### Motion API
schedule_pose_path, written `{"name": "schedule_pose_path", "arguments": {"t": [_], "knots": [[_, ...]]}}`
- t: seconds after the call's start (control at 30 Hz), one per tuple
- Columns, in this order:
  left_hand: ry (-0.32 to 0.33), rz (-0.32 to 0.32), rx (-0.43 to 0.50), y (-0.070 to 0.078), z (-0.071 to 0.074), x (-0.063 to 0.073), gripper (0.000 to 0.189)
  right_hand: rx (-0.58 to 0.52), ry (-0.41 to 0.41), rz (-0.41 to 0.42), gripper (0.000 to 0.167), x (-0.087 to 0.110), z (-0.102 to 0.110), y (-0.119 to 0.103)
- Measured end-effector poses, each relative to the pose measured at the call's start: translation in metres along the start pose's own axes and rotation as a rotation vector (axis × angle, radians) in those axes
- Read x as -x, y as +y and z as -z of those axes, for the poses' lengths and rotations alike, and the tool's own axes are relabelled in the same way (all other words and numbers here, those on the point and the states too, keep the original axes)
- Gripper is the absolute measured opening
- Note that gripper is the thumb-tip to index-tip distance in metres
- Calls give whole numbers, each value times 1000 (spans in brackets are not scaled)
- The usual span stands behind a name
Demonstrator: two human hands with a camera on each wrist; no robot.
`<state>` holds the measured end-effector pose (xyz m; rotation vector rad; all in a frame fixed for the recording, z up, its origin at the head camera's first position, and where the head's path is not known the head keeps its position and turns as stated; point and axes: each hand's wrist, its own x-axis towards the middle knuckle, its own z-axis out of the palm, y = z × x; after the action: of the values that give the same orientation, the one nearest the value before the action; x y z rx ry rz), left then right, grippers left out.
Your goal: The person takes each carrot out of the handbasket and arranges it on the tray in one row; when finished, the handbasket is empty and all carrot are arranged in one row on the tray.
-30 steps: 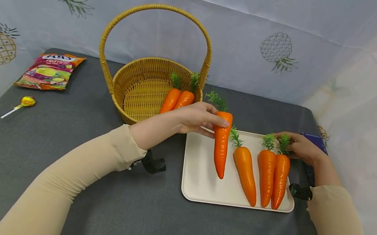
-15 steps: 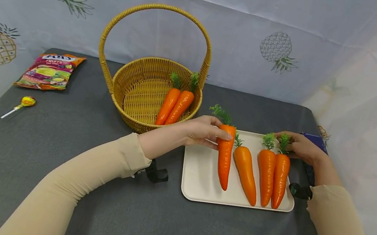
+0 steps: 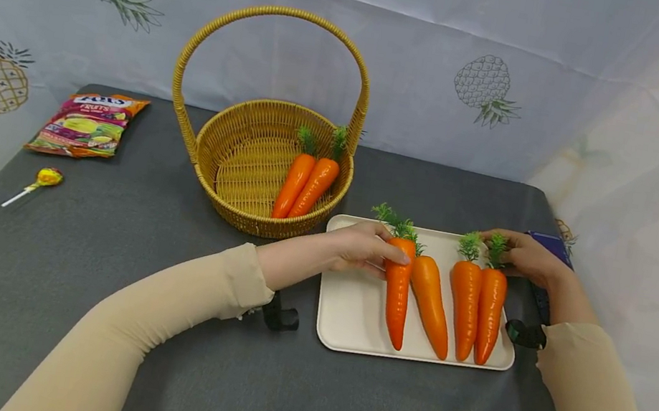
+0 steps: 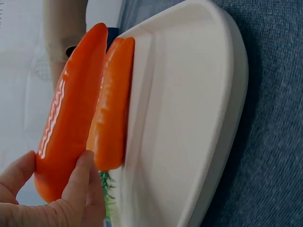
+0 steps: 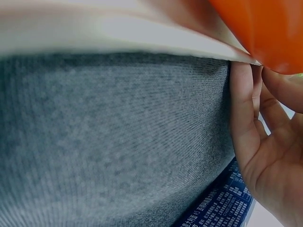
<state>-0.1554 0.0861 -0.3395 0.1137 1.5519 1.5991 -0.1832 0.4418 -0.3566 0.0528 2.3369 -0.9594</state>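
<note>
My left hand [image 3: 361, 249] pinches an orange carrot [image 3: 396, 297] with a green leafy top near its thick end. This carrot hangs over the cream tray [image 3: 351, 311], tip toward me. In the left wrist view, thumb and fingers press the sides of the carrot [image 4: 71, 113]. Just right of it in the head view lies another carrot [image 3: 430, 309] on the tray. Two more carrots, one inner [image 3: 463, 308] and one outer [image 3: 489, 316], lie side by side at the tray's right. My right hand [image 3: 524, 256] grips the tray's right rim, as the right wrist view shows, thumb beside a carrot.
A wicker basket [image 3: 207, 192] with a tall handle stands behind and left of the tray, holding two carrots [image 3: 304, 187]. Far left are a candy bag [image 3: 88, 125] and a lollipop [image 3: 48, 178]. A dark blue package [image 3: 551, 248] lies beyond my right hand.
My left hand has moved right and toward me, lowering the carrot over the tray beside the others. My right hand has stayed at the tray's rim.
</note>
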Motion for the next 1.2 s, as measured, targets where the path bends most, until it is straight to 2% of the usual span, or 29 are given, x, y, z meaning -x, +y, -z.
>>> {"name": "schedule_pose_path", "arguments": {"t": [0.13,0.3,0.63,0.9,1.2], "knots": [[8,4,53,-5,-5,-4,20,5,-2,4,60,1,0,-1],[30,0,90,-14,-10,-9,16,8,1,7,60,2,-1,-2],[87,13,25,-27,-13,-17,23,4,3,9,59,1,-1,1],[107,-23,-53,-24,-15,-16,25,-8,7,12,60,1,1,0],[141,-39,-72,-23,-22,-15,26,2,2,9,60,2,-1,-1]]}}
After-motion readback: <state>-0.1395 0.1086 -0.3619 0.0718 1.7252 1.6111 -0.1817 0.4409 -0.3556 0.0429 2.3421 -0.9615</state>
